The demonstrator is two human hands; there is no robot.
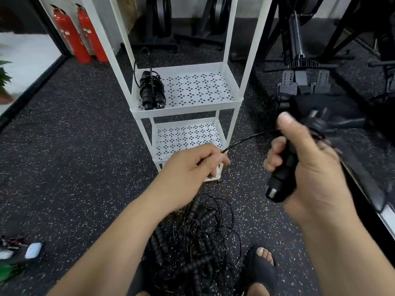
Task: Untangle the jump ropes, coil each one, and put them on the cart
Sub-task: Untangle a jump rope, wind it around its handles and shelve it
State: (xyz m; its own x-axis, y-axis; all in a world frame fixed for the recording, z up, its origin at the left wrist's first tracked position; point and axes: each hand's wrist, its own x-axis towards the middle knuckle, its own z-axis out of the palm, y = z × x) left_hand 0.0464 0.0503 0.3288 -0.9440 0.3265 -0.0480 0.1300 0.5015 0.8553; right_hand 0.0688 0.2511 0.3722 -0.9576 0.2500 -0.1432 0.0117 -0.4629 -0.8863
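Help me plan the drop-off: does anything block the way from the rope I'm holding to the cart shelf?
Nothing visible does. The right hand grips the handle, the cart's tray ahead is open-fronted, and the coiled rope fills only its left end.

Little to read from where I stand.

Two red cylindrical metal fire extinguishers (82, 37) stand at the far left wall. Each carries a pale paper label (64, 32) partway down its body. There is dark print on them, but it is too blurred for me to make out a word or number.

On the black steel upright of the gym machine (286, 53), far right, pale capital letters run along the metal. I read the first two as "RO", not certain. The rest I cannot make out.
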